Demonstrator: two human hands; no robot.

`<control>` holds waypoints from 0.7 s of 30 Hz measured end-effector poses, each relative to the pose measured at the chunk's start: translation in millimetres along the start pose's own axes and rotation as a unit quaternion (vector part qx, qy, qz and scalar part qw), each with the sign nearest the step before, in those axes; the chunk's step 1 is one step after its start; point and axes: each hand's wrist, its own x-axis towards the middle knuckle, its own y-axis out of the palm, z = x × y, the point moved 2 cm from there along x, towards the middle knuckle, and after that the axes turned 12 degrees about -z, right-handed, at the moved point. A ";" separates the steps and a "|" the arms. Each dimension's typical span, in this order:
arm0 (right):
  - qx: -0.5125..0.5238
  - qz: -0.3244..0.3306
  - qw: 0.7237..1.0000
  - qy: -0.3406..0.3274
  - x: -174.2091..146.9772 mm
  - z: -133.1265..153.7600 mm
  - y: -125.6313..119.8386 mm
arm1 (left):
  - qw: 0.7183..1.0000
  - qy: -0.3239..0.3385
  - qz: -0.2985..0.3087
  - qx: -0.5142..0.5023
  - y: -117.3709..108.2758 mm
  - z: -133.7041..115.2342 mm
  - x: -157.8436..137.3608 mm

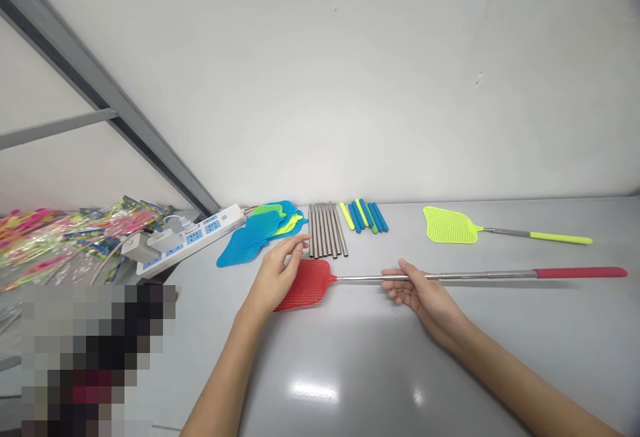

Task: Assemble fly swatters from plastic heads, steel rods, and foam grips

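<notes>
A red fly swatter [309, 285] with an extended metal rod and red handle stretches across the table. My right hand [420, 294] holds its rod, thumb over the top and fingers underneath. Over the left part of the swatter's red head is my left hand [280, 274], fingers loosely stretched and apart, covering some of the mesh. Its fingertips come close to a row of metal tubes [325, 234]; I cannot tell whether they touch. Behind this hand lies a pile of blue and yellow-green swatter heads [250, 237]. Several blue and yellow-green handle sleeves [363, 216] lie right of the tubes.
A yellow-green fly swatter [450, 225] lies at the back right. On the left, a white power strip [200, 237] carries plugged-in adapters and cables. Plastic-wrapped colourful items [45, 244] are heaped beyond it. A white wall [375, 90] and grey metal frame [105, 90] border the grey table.
</notes>
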 end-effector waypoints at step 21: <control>0.032 0.036 0.998 0.026 7.4 0.6 -4.6 | 0.999 -0.014 -0.016 0.041 -1.8 9.3 2.5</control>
